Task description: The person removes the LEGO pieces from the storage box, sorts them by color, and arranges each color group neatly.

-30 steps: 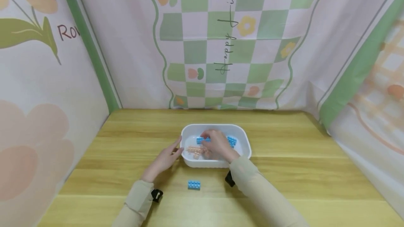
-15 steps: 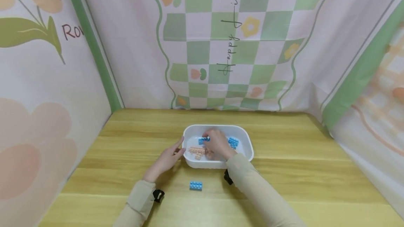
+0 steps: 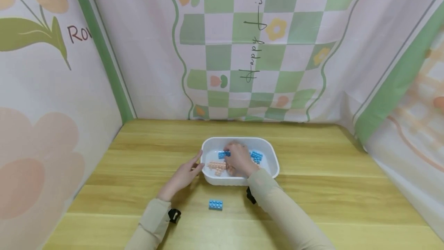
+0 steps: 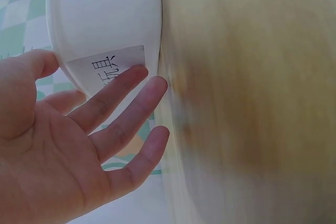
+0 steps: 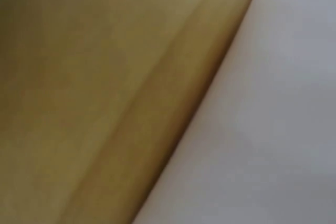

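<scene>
A white plastic bin stands on the table with toy building bricks inside. My left hand is at its left end, fingers loosely extended. In the left wrist view, that hand has its thumb at the rim and its fingertips by a paper label on the wall. My right hand reaches down into the bin, fingertips right at a blue brick; I cannot tell whether they pinch it. Peach bricks lie beside this hand, more blue bricks to its right.
One blue brick lies on the wooden table in front of the bin, between the forearms. A patterned curtain hangs at the table's back edge. The right wrist view holds only table and a blurred white surface.
The head view has shifted slightly. My right hand stays at the same blue brick in the bin, with only small movement, and my left hand stays at the bin's end.
</scene>
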`<state>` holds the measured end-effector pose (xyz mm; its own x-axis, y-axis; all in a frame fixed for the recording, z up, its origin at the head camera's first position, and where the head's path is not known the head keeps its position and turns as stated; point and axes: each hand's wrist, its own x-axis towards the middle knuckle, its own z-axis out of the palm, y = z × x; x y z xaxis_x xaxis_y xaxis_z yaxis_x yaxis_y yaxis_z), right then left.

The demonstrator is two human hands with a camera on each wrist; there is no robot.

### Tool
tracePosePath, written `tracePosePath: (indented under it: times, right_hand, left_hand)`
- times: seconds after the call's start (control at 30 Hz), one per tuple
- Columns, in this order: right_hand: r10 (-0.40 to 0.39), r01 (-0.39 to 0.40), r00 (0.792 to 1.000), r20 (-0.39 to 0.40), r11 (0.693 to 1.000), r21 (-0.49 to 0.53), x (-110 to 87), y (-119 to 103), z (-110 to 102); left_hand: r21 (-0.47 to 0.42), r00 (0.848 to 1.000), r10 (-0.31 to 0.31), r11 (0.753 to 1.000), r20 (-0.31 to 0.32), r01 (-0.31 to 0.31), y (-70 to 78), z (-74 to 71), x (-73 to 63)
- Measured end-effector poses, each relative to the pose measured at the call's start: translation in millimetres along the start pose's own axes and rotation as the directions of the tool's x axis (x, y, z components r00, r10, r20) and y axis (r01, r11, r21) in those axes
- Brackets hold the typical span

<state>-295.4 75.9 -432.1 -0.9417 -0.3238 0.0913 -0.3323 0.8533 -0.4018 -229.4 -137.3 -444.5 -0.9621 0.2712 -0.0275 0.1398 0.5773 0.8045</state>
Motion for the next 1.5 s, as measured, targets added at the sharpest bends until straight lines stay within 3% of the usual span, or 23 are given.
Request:
tracePosePath:
  times: [0.5, 1.03, 1.5]
  right_hand:
    - [0.012, -0.012, 1.000, -0.008, 0.999, -0.033, -2.2, 5.2, -5.3]
    - [0.016, -0.015, 0.999, -0.037, 0.999, 0.036, -13.9, -0.8, -18.1]
    - [-0.130, 0.144, 0.979, -0.159, 0.986, 0.082, -49.5, -14.9, -44.8]
  left_hand:
    - [-0.001, 1.000, -0.002, 1.000, 0.013, 0.002, 8.6, 5.0, 2.9]
    - [-0.016, 1.000, -0.003, 1.000, -0.001, 0.003, 6.2, 3.8, 1.5]
    - [-0.041, 0.999, -0.032, 0.999, -0.020, 0.031, 0.4, 2.1, 3.4]
